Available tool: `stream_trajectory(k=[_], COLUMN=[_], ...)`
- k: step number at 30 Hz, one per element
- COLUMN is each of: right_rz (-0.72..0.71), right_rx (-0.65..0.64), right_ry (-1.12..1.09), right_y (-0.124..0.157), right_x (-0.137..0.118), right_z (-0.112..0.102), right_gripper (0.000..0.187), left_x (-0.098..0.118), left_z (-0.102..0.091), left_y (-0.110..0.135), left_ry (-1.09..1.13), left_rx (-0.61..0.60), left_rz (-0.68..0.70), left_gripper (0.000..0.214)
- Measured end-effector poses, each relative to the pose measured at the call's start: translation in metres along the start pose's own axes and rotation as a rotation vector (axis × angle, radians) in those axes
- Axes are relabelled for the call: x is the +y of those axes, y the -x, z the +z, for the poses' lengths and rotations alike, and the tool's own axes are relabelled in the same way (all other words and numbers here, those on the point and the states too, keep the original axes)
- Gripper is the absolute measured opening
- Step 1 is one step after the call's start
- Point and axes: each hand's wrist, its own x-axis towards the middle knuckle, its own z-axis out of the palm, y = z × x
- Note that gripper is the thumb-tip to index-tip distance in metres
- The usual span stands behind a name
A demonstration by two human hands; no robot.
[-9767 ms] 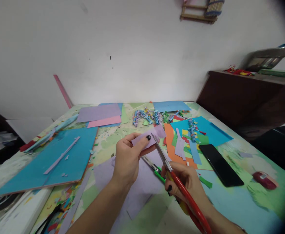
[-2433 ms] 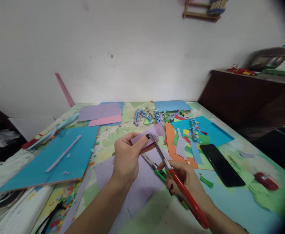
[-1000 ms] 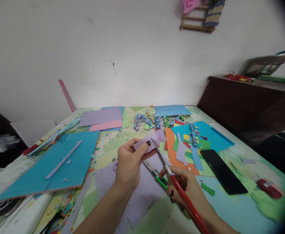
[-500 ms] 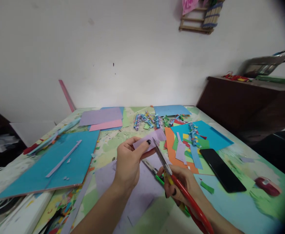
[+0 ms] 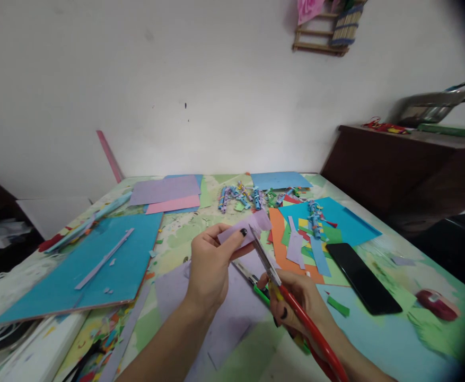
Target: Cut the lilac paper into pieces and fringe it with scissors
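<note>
My left hand [image 5: 211, 260] pinches a small purple paper piece [image 5: 232, 233] between thumb and fingers above the table. In my right hand [image 5: 301, 302] are long scissors [image 5: 309, 323] with red handles. Their blades point up and left, with the tips against the purple piece near my left thumb. Beneath the right hand, a green-handled cutting tool [image 5: 262, 295] points the same way; I cannot tell whether it is held or lies on the table. Larger purple sheets [image 5: 232, 318] lie below both hands.
On the left is a blue board [image 5: 132, 265] with a purple strip. Coloured paper scraps [image 5: 280, 239], a black phone [image 5: 363, 276] and a red object [image 5: 437, 304] lie to the right. Decorated paper rolls [image 5: 257, 197] sit towards the back, near the wall.
My right hand's fingers have shifted very slightly around the scissors. The purple piece and my left hand look almost the same.
</note>
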Motion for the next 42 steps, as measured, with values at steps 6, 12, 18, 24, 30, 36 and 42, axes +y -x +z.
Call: stream_trajectory(k=[6,12,18,24,30,36,42], right_rz=[0.021,0.074,0.099,0.116,0.079,0.032,0.014], right_rx=[0.035,0.066,0.088,0.113,0.019,-0.009,0.004], right_ry=[-0.064,-0.054,-0.034,0.002,-0.026,0.027,0.007], right_y=[-0.001,-0.003,-0.002,-0.004,-0.003,-0.003,-0.002], right_x=[0.002,-0.002,-0.005,-0.009,-0.004,-0.003,-0.004], right_z=[0.002,0.004,0.005,0.005,0.002,0.000,0.000], right_gripper=[0.052,0.054,0.061,0.063,0.055,0.046,0.046], left_x=[0.000,0.000,0.000,0.001,0.003,0.002,0.001], left_z=[0.000,-0.001,-0.002,-0.001,0.000,0.001,0.000], left_y=[0.000,0.000,0.000,0.000,0.001,0.001,0.000], left_ry=[0.004,0.025,0.035,0.026,-0.003,-0.017,-0.022], left_rx=[0.013,0.005,0.004,0.000,0.016,0.012,0.013], left_rz=[-0.004,-0.002,-0.002,-0.008,-0.009,-0.011,0.002], left_gripper=[0.015,0.015,0.016,0.016,0.018,0.017,0.016])
